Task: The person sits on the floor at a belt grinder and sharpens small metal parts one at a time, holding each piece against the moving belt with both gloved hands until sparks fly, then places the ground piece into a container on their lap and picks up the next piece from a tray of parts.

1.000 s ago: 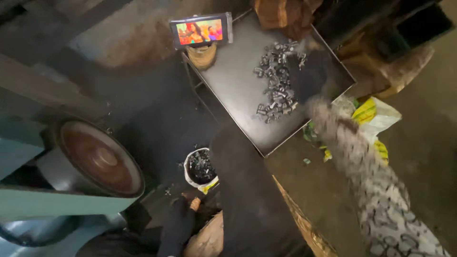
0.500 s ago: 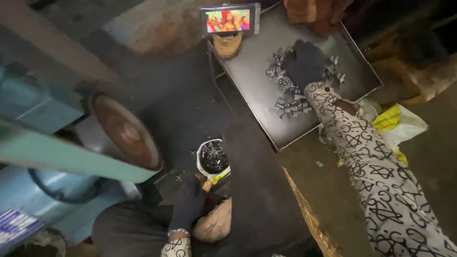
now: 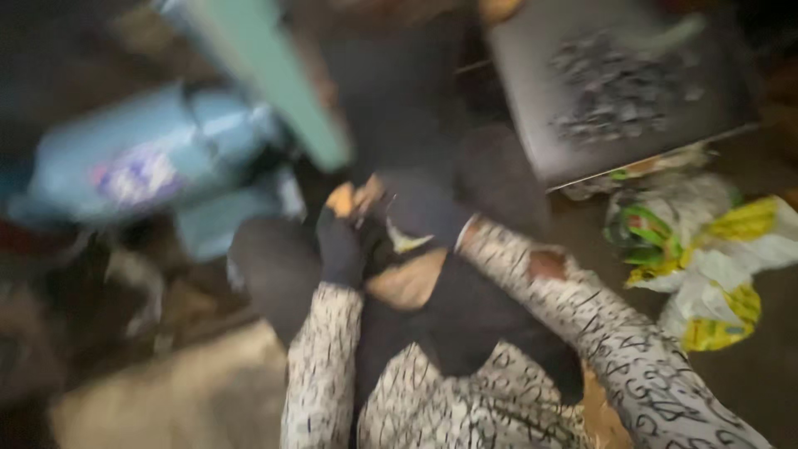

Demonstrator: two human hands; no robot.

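Both gloved hands meet low at the centre over a small container [image 3: 405,241]; blur hides whether the left hand [image 3: 339,248] or right hand [image 3: 424,212] grips it. A dark tray [image 3: 532,125] of metal pieces [image 3: 619,96] lies far right, crumpled bags [image 3: 706,249] nearer.

You are in a grimy workshop: dark metal tray [image 3: 532,108] of small grey metal parts [image 3: 619,91] at one o'clock, blue motor housing [image 3: 141,166] at ten.

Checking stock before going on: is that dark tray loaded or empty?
Loaded: the dark tray has a heap of small grey pieces lying on it.
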